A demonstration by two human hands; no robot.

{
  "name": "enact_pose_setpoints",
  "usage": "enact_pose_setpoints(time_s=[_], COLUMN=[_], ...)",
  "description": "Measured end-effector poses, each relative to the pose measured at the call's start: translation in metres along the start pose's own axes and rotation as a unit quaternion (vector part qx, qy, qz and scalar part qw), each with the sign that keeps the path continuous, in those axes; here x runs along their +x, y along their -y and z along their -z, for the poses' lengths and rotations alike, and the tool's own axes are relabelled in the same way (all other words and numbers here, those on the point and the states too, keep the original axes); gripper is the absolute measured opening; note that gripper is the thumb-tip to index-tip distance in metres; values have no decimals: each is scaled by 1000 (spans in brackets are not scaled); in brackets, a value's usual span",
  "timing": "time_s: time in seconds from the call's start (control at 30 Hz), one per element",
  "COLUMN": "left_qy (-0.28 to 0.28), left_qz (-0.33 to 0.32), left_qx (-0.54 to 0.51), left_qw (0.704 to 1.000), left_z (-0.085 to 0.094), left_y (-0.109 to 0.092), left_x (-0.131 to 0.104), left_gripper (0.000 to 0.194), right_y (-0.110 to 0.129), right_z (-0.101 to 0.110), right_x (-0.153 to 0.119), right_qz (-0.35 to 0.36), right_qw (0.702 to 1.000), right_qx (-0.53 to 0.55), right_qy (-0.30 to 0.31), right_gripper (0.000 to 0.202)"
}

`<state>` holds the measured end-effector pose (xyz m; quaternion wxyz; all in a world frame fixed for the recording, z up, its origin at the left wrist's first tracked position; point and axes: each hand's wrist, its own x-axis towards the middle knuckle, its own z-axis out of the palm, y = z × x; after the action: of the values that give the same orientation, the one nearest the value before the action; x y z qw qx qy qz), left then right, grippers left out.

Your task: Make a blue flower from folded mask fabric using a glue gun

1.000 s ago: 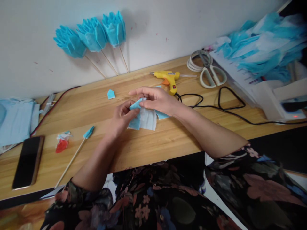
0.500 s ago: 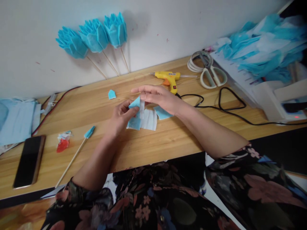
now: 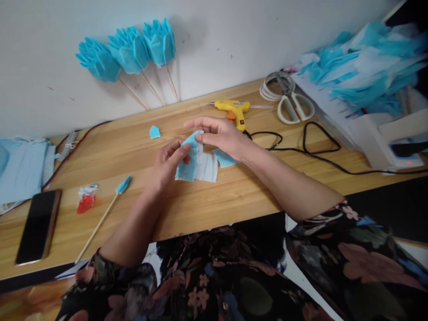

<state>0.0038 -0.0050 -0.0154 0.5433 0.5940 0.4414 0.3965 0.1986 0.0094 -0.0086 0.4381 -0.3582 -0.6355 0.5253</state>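
Left hand [image 3: 172,158] and right hand [image 3: 217,133] both pinching thin blue fabric piece [image 3: 187,169], slanted top edge, mid-scene over grained wooden desk [image 3: 234,200], pleated white fabric [image 3: 206,169] just right, spiky-petalled blue flowers [image 3: 129,51] far left.

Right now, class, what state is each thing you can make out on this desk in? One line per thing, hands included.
Left hand, pinching the blue sheet
Right hand, pinching its top corner
Glue gun, lying on its side
Phone, flat, screen dark
Scissors, lying down; blade opening unclear
Three blue flowers, leaning against the wall
Blue-tipped stick, lying down
Red light, lit
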Motion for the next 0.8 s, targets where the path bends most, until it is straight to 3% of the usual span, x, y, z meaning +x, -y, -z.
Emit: enact_pose_setpoints(time_s=[0.2,0.43,0.57,0.8], left_qy=[-10,-60,-56,-56], left_qz=[8,23,49,80], left_qx=[-19,-99,-175,-269], left_qw=[1000,993,982,958], left_z=[0,-1,1,0], left_y=[2,-7,-9,-13], left_x=[1,5,8,7], left_gripper=[24,26,31,30], right_y=[2,6,4,-1], right_z=[-1,0,-2,-5], right_x=[-1,-1,-2,0], right_qz=[-10,51,116,247], right_qw=[1000,989,960,894], right_qx=[13,-101,-224,-365], right_qy=[-2,-99,-121,-79], right_gripper=[35,38,48,43])
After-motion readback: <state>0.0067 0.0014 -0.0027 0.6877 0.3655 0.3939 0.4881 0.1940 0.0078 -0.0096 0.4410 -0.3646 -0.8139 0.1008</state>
